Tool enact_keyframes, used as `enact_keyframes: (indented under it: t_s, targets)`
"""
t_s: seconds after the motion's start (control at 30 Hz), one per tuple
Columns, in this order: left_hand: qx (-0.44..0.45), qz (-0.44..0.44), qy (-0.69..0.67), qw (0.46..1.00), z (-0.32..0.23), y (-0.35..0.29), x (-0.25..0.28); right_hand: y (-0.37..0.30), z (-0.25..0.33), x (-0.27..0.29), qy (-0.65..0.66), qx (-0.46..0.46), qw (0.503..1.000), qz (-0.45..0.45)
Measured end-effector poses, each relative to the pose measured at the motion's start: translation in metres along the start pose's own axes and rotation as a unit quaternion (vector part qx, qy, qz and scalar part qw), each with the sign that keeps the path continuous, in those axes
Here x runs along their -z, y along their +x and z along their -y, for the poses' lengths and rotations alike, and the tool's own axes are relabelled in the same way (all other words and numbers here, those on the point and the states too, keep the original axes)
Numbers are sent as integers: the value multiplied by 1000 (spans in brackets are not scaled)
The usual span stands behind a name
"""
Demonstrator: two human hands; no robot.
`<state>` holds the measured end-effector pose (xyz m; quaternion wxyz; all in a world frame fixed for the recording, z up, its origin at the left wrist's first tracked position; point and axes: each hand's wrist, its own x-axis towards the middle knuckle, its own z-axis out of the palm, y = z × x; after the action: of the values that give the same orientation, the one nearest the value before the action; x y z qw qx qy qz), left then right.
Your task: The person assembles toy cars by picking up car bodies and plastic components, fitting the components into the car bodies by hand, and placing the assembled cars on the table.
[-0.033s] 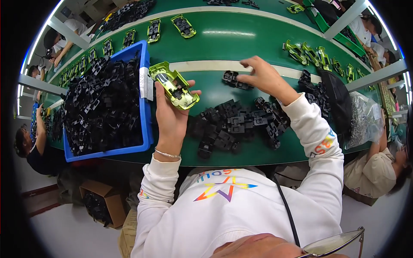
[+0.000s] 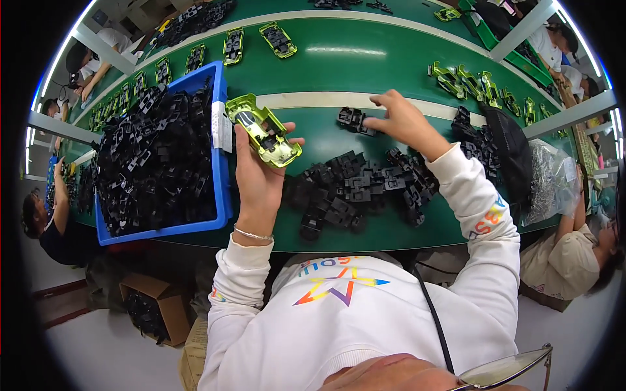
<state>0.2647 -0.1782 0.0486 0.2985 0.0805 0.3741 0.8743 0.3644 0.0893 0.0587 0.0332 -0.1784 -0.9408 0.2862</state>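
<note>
A bright green toy car body shell (image 2: 264, 132), its hollow inside facing up, rests in my left hand (image 2: 257, 173), with the thumb on one side and fingertips on the other. My right hand (image 2: 407, 124) is over the bench with index finger and thumb apart and nothing between them. Its thumb reaches the right end of a black plastic car part (image 2: 354, 120); I cannot tell whether they touch. Between my forearms a loose heap of black plastic parts (image 2: 362, 181) lies on the green bench.
A blue crate (image 2: 223, 189) full of black parts stands left. Beyond the pale strip, green shells (image 2: 278, 40) line the green surface. At right are more black parts (image 2: 479, 146), a black bag (image 2: 508, 146) and a clear plastic bag (image 2: 551, 182). Other people sit at both sides.
My right hand has shifted very slightly to the right, its index finger drawing back from above the black part. My left hand and the green shell stay put.
</note>
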Motion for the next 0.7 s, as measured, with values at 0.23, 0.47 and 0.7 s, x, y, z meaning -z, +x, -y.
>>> enact_keyframes:
  t_s: [0.23, 0.47, 0.7]
  targets:
    - [-4, -1, 2, 1000, -2, -12, 1, -5, -7, -25, -103, 32, 993, -46]
    - [-8, -11, -1, 1000, -3, -18, 7, 5, -12, -27, -272, 175, 935, -149]
    - [-8, -11, 2, 1000, -5, -16, 10, -19, -2, -13, -193, 201, 957, -79]
